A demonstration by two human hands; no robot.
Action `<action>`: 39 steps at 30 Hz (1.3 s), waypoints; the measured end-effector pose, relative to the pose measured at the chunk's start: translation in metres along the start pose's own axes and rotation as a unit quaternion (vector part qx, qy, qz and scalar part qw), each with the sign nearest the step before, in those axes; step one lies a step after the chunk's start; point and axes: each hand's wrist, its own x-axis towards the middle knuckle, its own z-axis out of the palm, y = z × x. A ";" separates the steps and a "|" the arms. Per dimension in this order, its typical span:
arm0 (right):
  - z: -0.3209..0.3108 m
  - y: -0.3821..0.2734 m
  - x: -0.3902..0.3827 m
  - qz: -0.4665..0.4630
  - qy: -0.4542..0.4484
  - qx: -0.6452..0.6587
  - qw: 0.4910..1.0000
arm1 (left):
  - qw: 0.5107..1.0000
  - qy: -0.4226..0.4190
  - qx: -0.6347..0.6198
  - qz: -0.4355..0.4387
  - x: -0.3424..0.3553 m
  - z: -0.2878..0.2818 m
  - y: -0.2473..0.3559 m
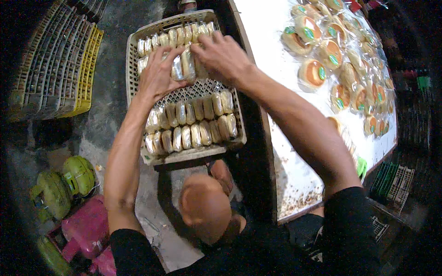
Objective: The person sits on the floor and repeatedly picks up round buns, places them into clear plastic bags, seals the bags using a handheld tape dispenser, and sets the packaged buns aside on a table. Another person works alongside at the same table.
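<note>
A pale plastic crate (130,69) with a lattice floor holds rows of round buns in clear wrappers, standing on edge. Two rows lie on its near side and another runs along its far side. Over the middle, my left hand (159,73) presses its fingers and thumb around the left side of a small group of wrapped buns (188,64). From the right, my right hand (223,57) grips the same group with bent fingers. Part of the group is hidden behind my fingers, so I cannot tell whether it touches the crate floor.
On my right, a white table (294,170) bears many loose wrapped buns (331,50) and brown crumbs near its close end. Stacked crates (50,64), one yellow, stand at the left. Green gas cylinders (78,175) and pink ones (90,225) sit at the lower left.
</note>
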 end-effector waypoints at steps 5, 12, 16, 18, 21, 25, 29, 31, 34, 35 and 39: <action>0.124 -0.017 0.006 0.039 -0.127 0.030 0.991 | 0.989 -0.105 -0.043 -0.091 -0.012 0.116 -0.043; 0.125 -0.015 -0.017 0.109 -0.095 0.048 0.988 | 0.980 -0.149 -0.025 -0.127 -0.021 0.181 -0.038; -0.022 0.045 -0.023 0.306 0.043 0.000 0.951 | 0.966 -0.185 0.041 -0.178 -0.006 0.124 -0.029; -0.029 0.110 -0.055 0.383 0.107 -0.071 0.915 | 0.985 -0.099 0.019 -0.137 0.015 0.095 -0.004; -0.017 0.173 -0.116 0.399 0.082 -0.008 0.913 | 0.976 -0.106 -0.159 -0.102 0.056 0.040 0.072; -0.092 0.096 -0.162 0.298 0.184 0.090 0.932 | 0.790 -0.151 -0.554 -0.216 0.065 -0.026 0.192; -0.181 -0.017 -0.254 0.215 0.296 0.176 0.914 | 0.678 -0.157 -0.708 -0.120 0.044 -0.044 0.284; -0.192 -0.033 -0.312 0.377 0.371 0.238 0.815 | 0.633 -0.211 -0.744 -0.031 0.024 -0.043 0.330; -0.184 -0.032 -0.364 0.413 0.425 0.602 0.534 | 0.702 -0.281 -0.650 -0.076 -0.005 -0.044 0.396; -0.173 -0.040 -0.374 0.437 0.418 0.482 0.634 | 0.709 -0.227 -0.656 -0.124 -0.011 -0.021 0.404; -0.219 -0.045 -0.416 0.456 0.432 0.482 0.611 | 0.798 0.016 -0.603 0.015 -0.043 -0.029 0.449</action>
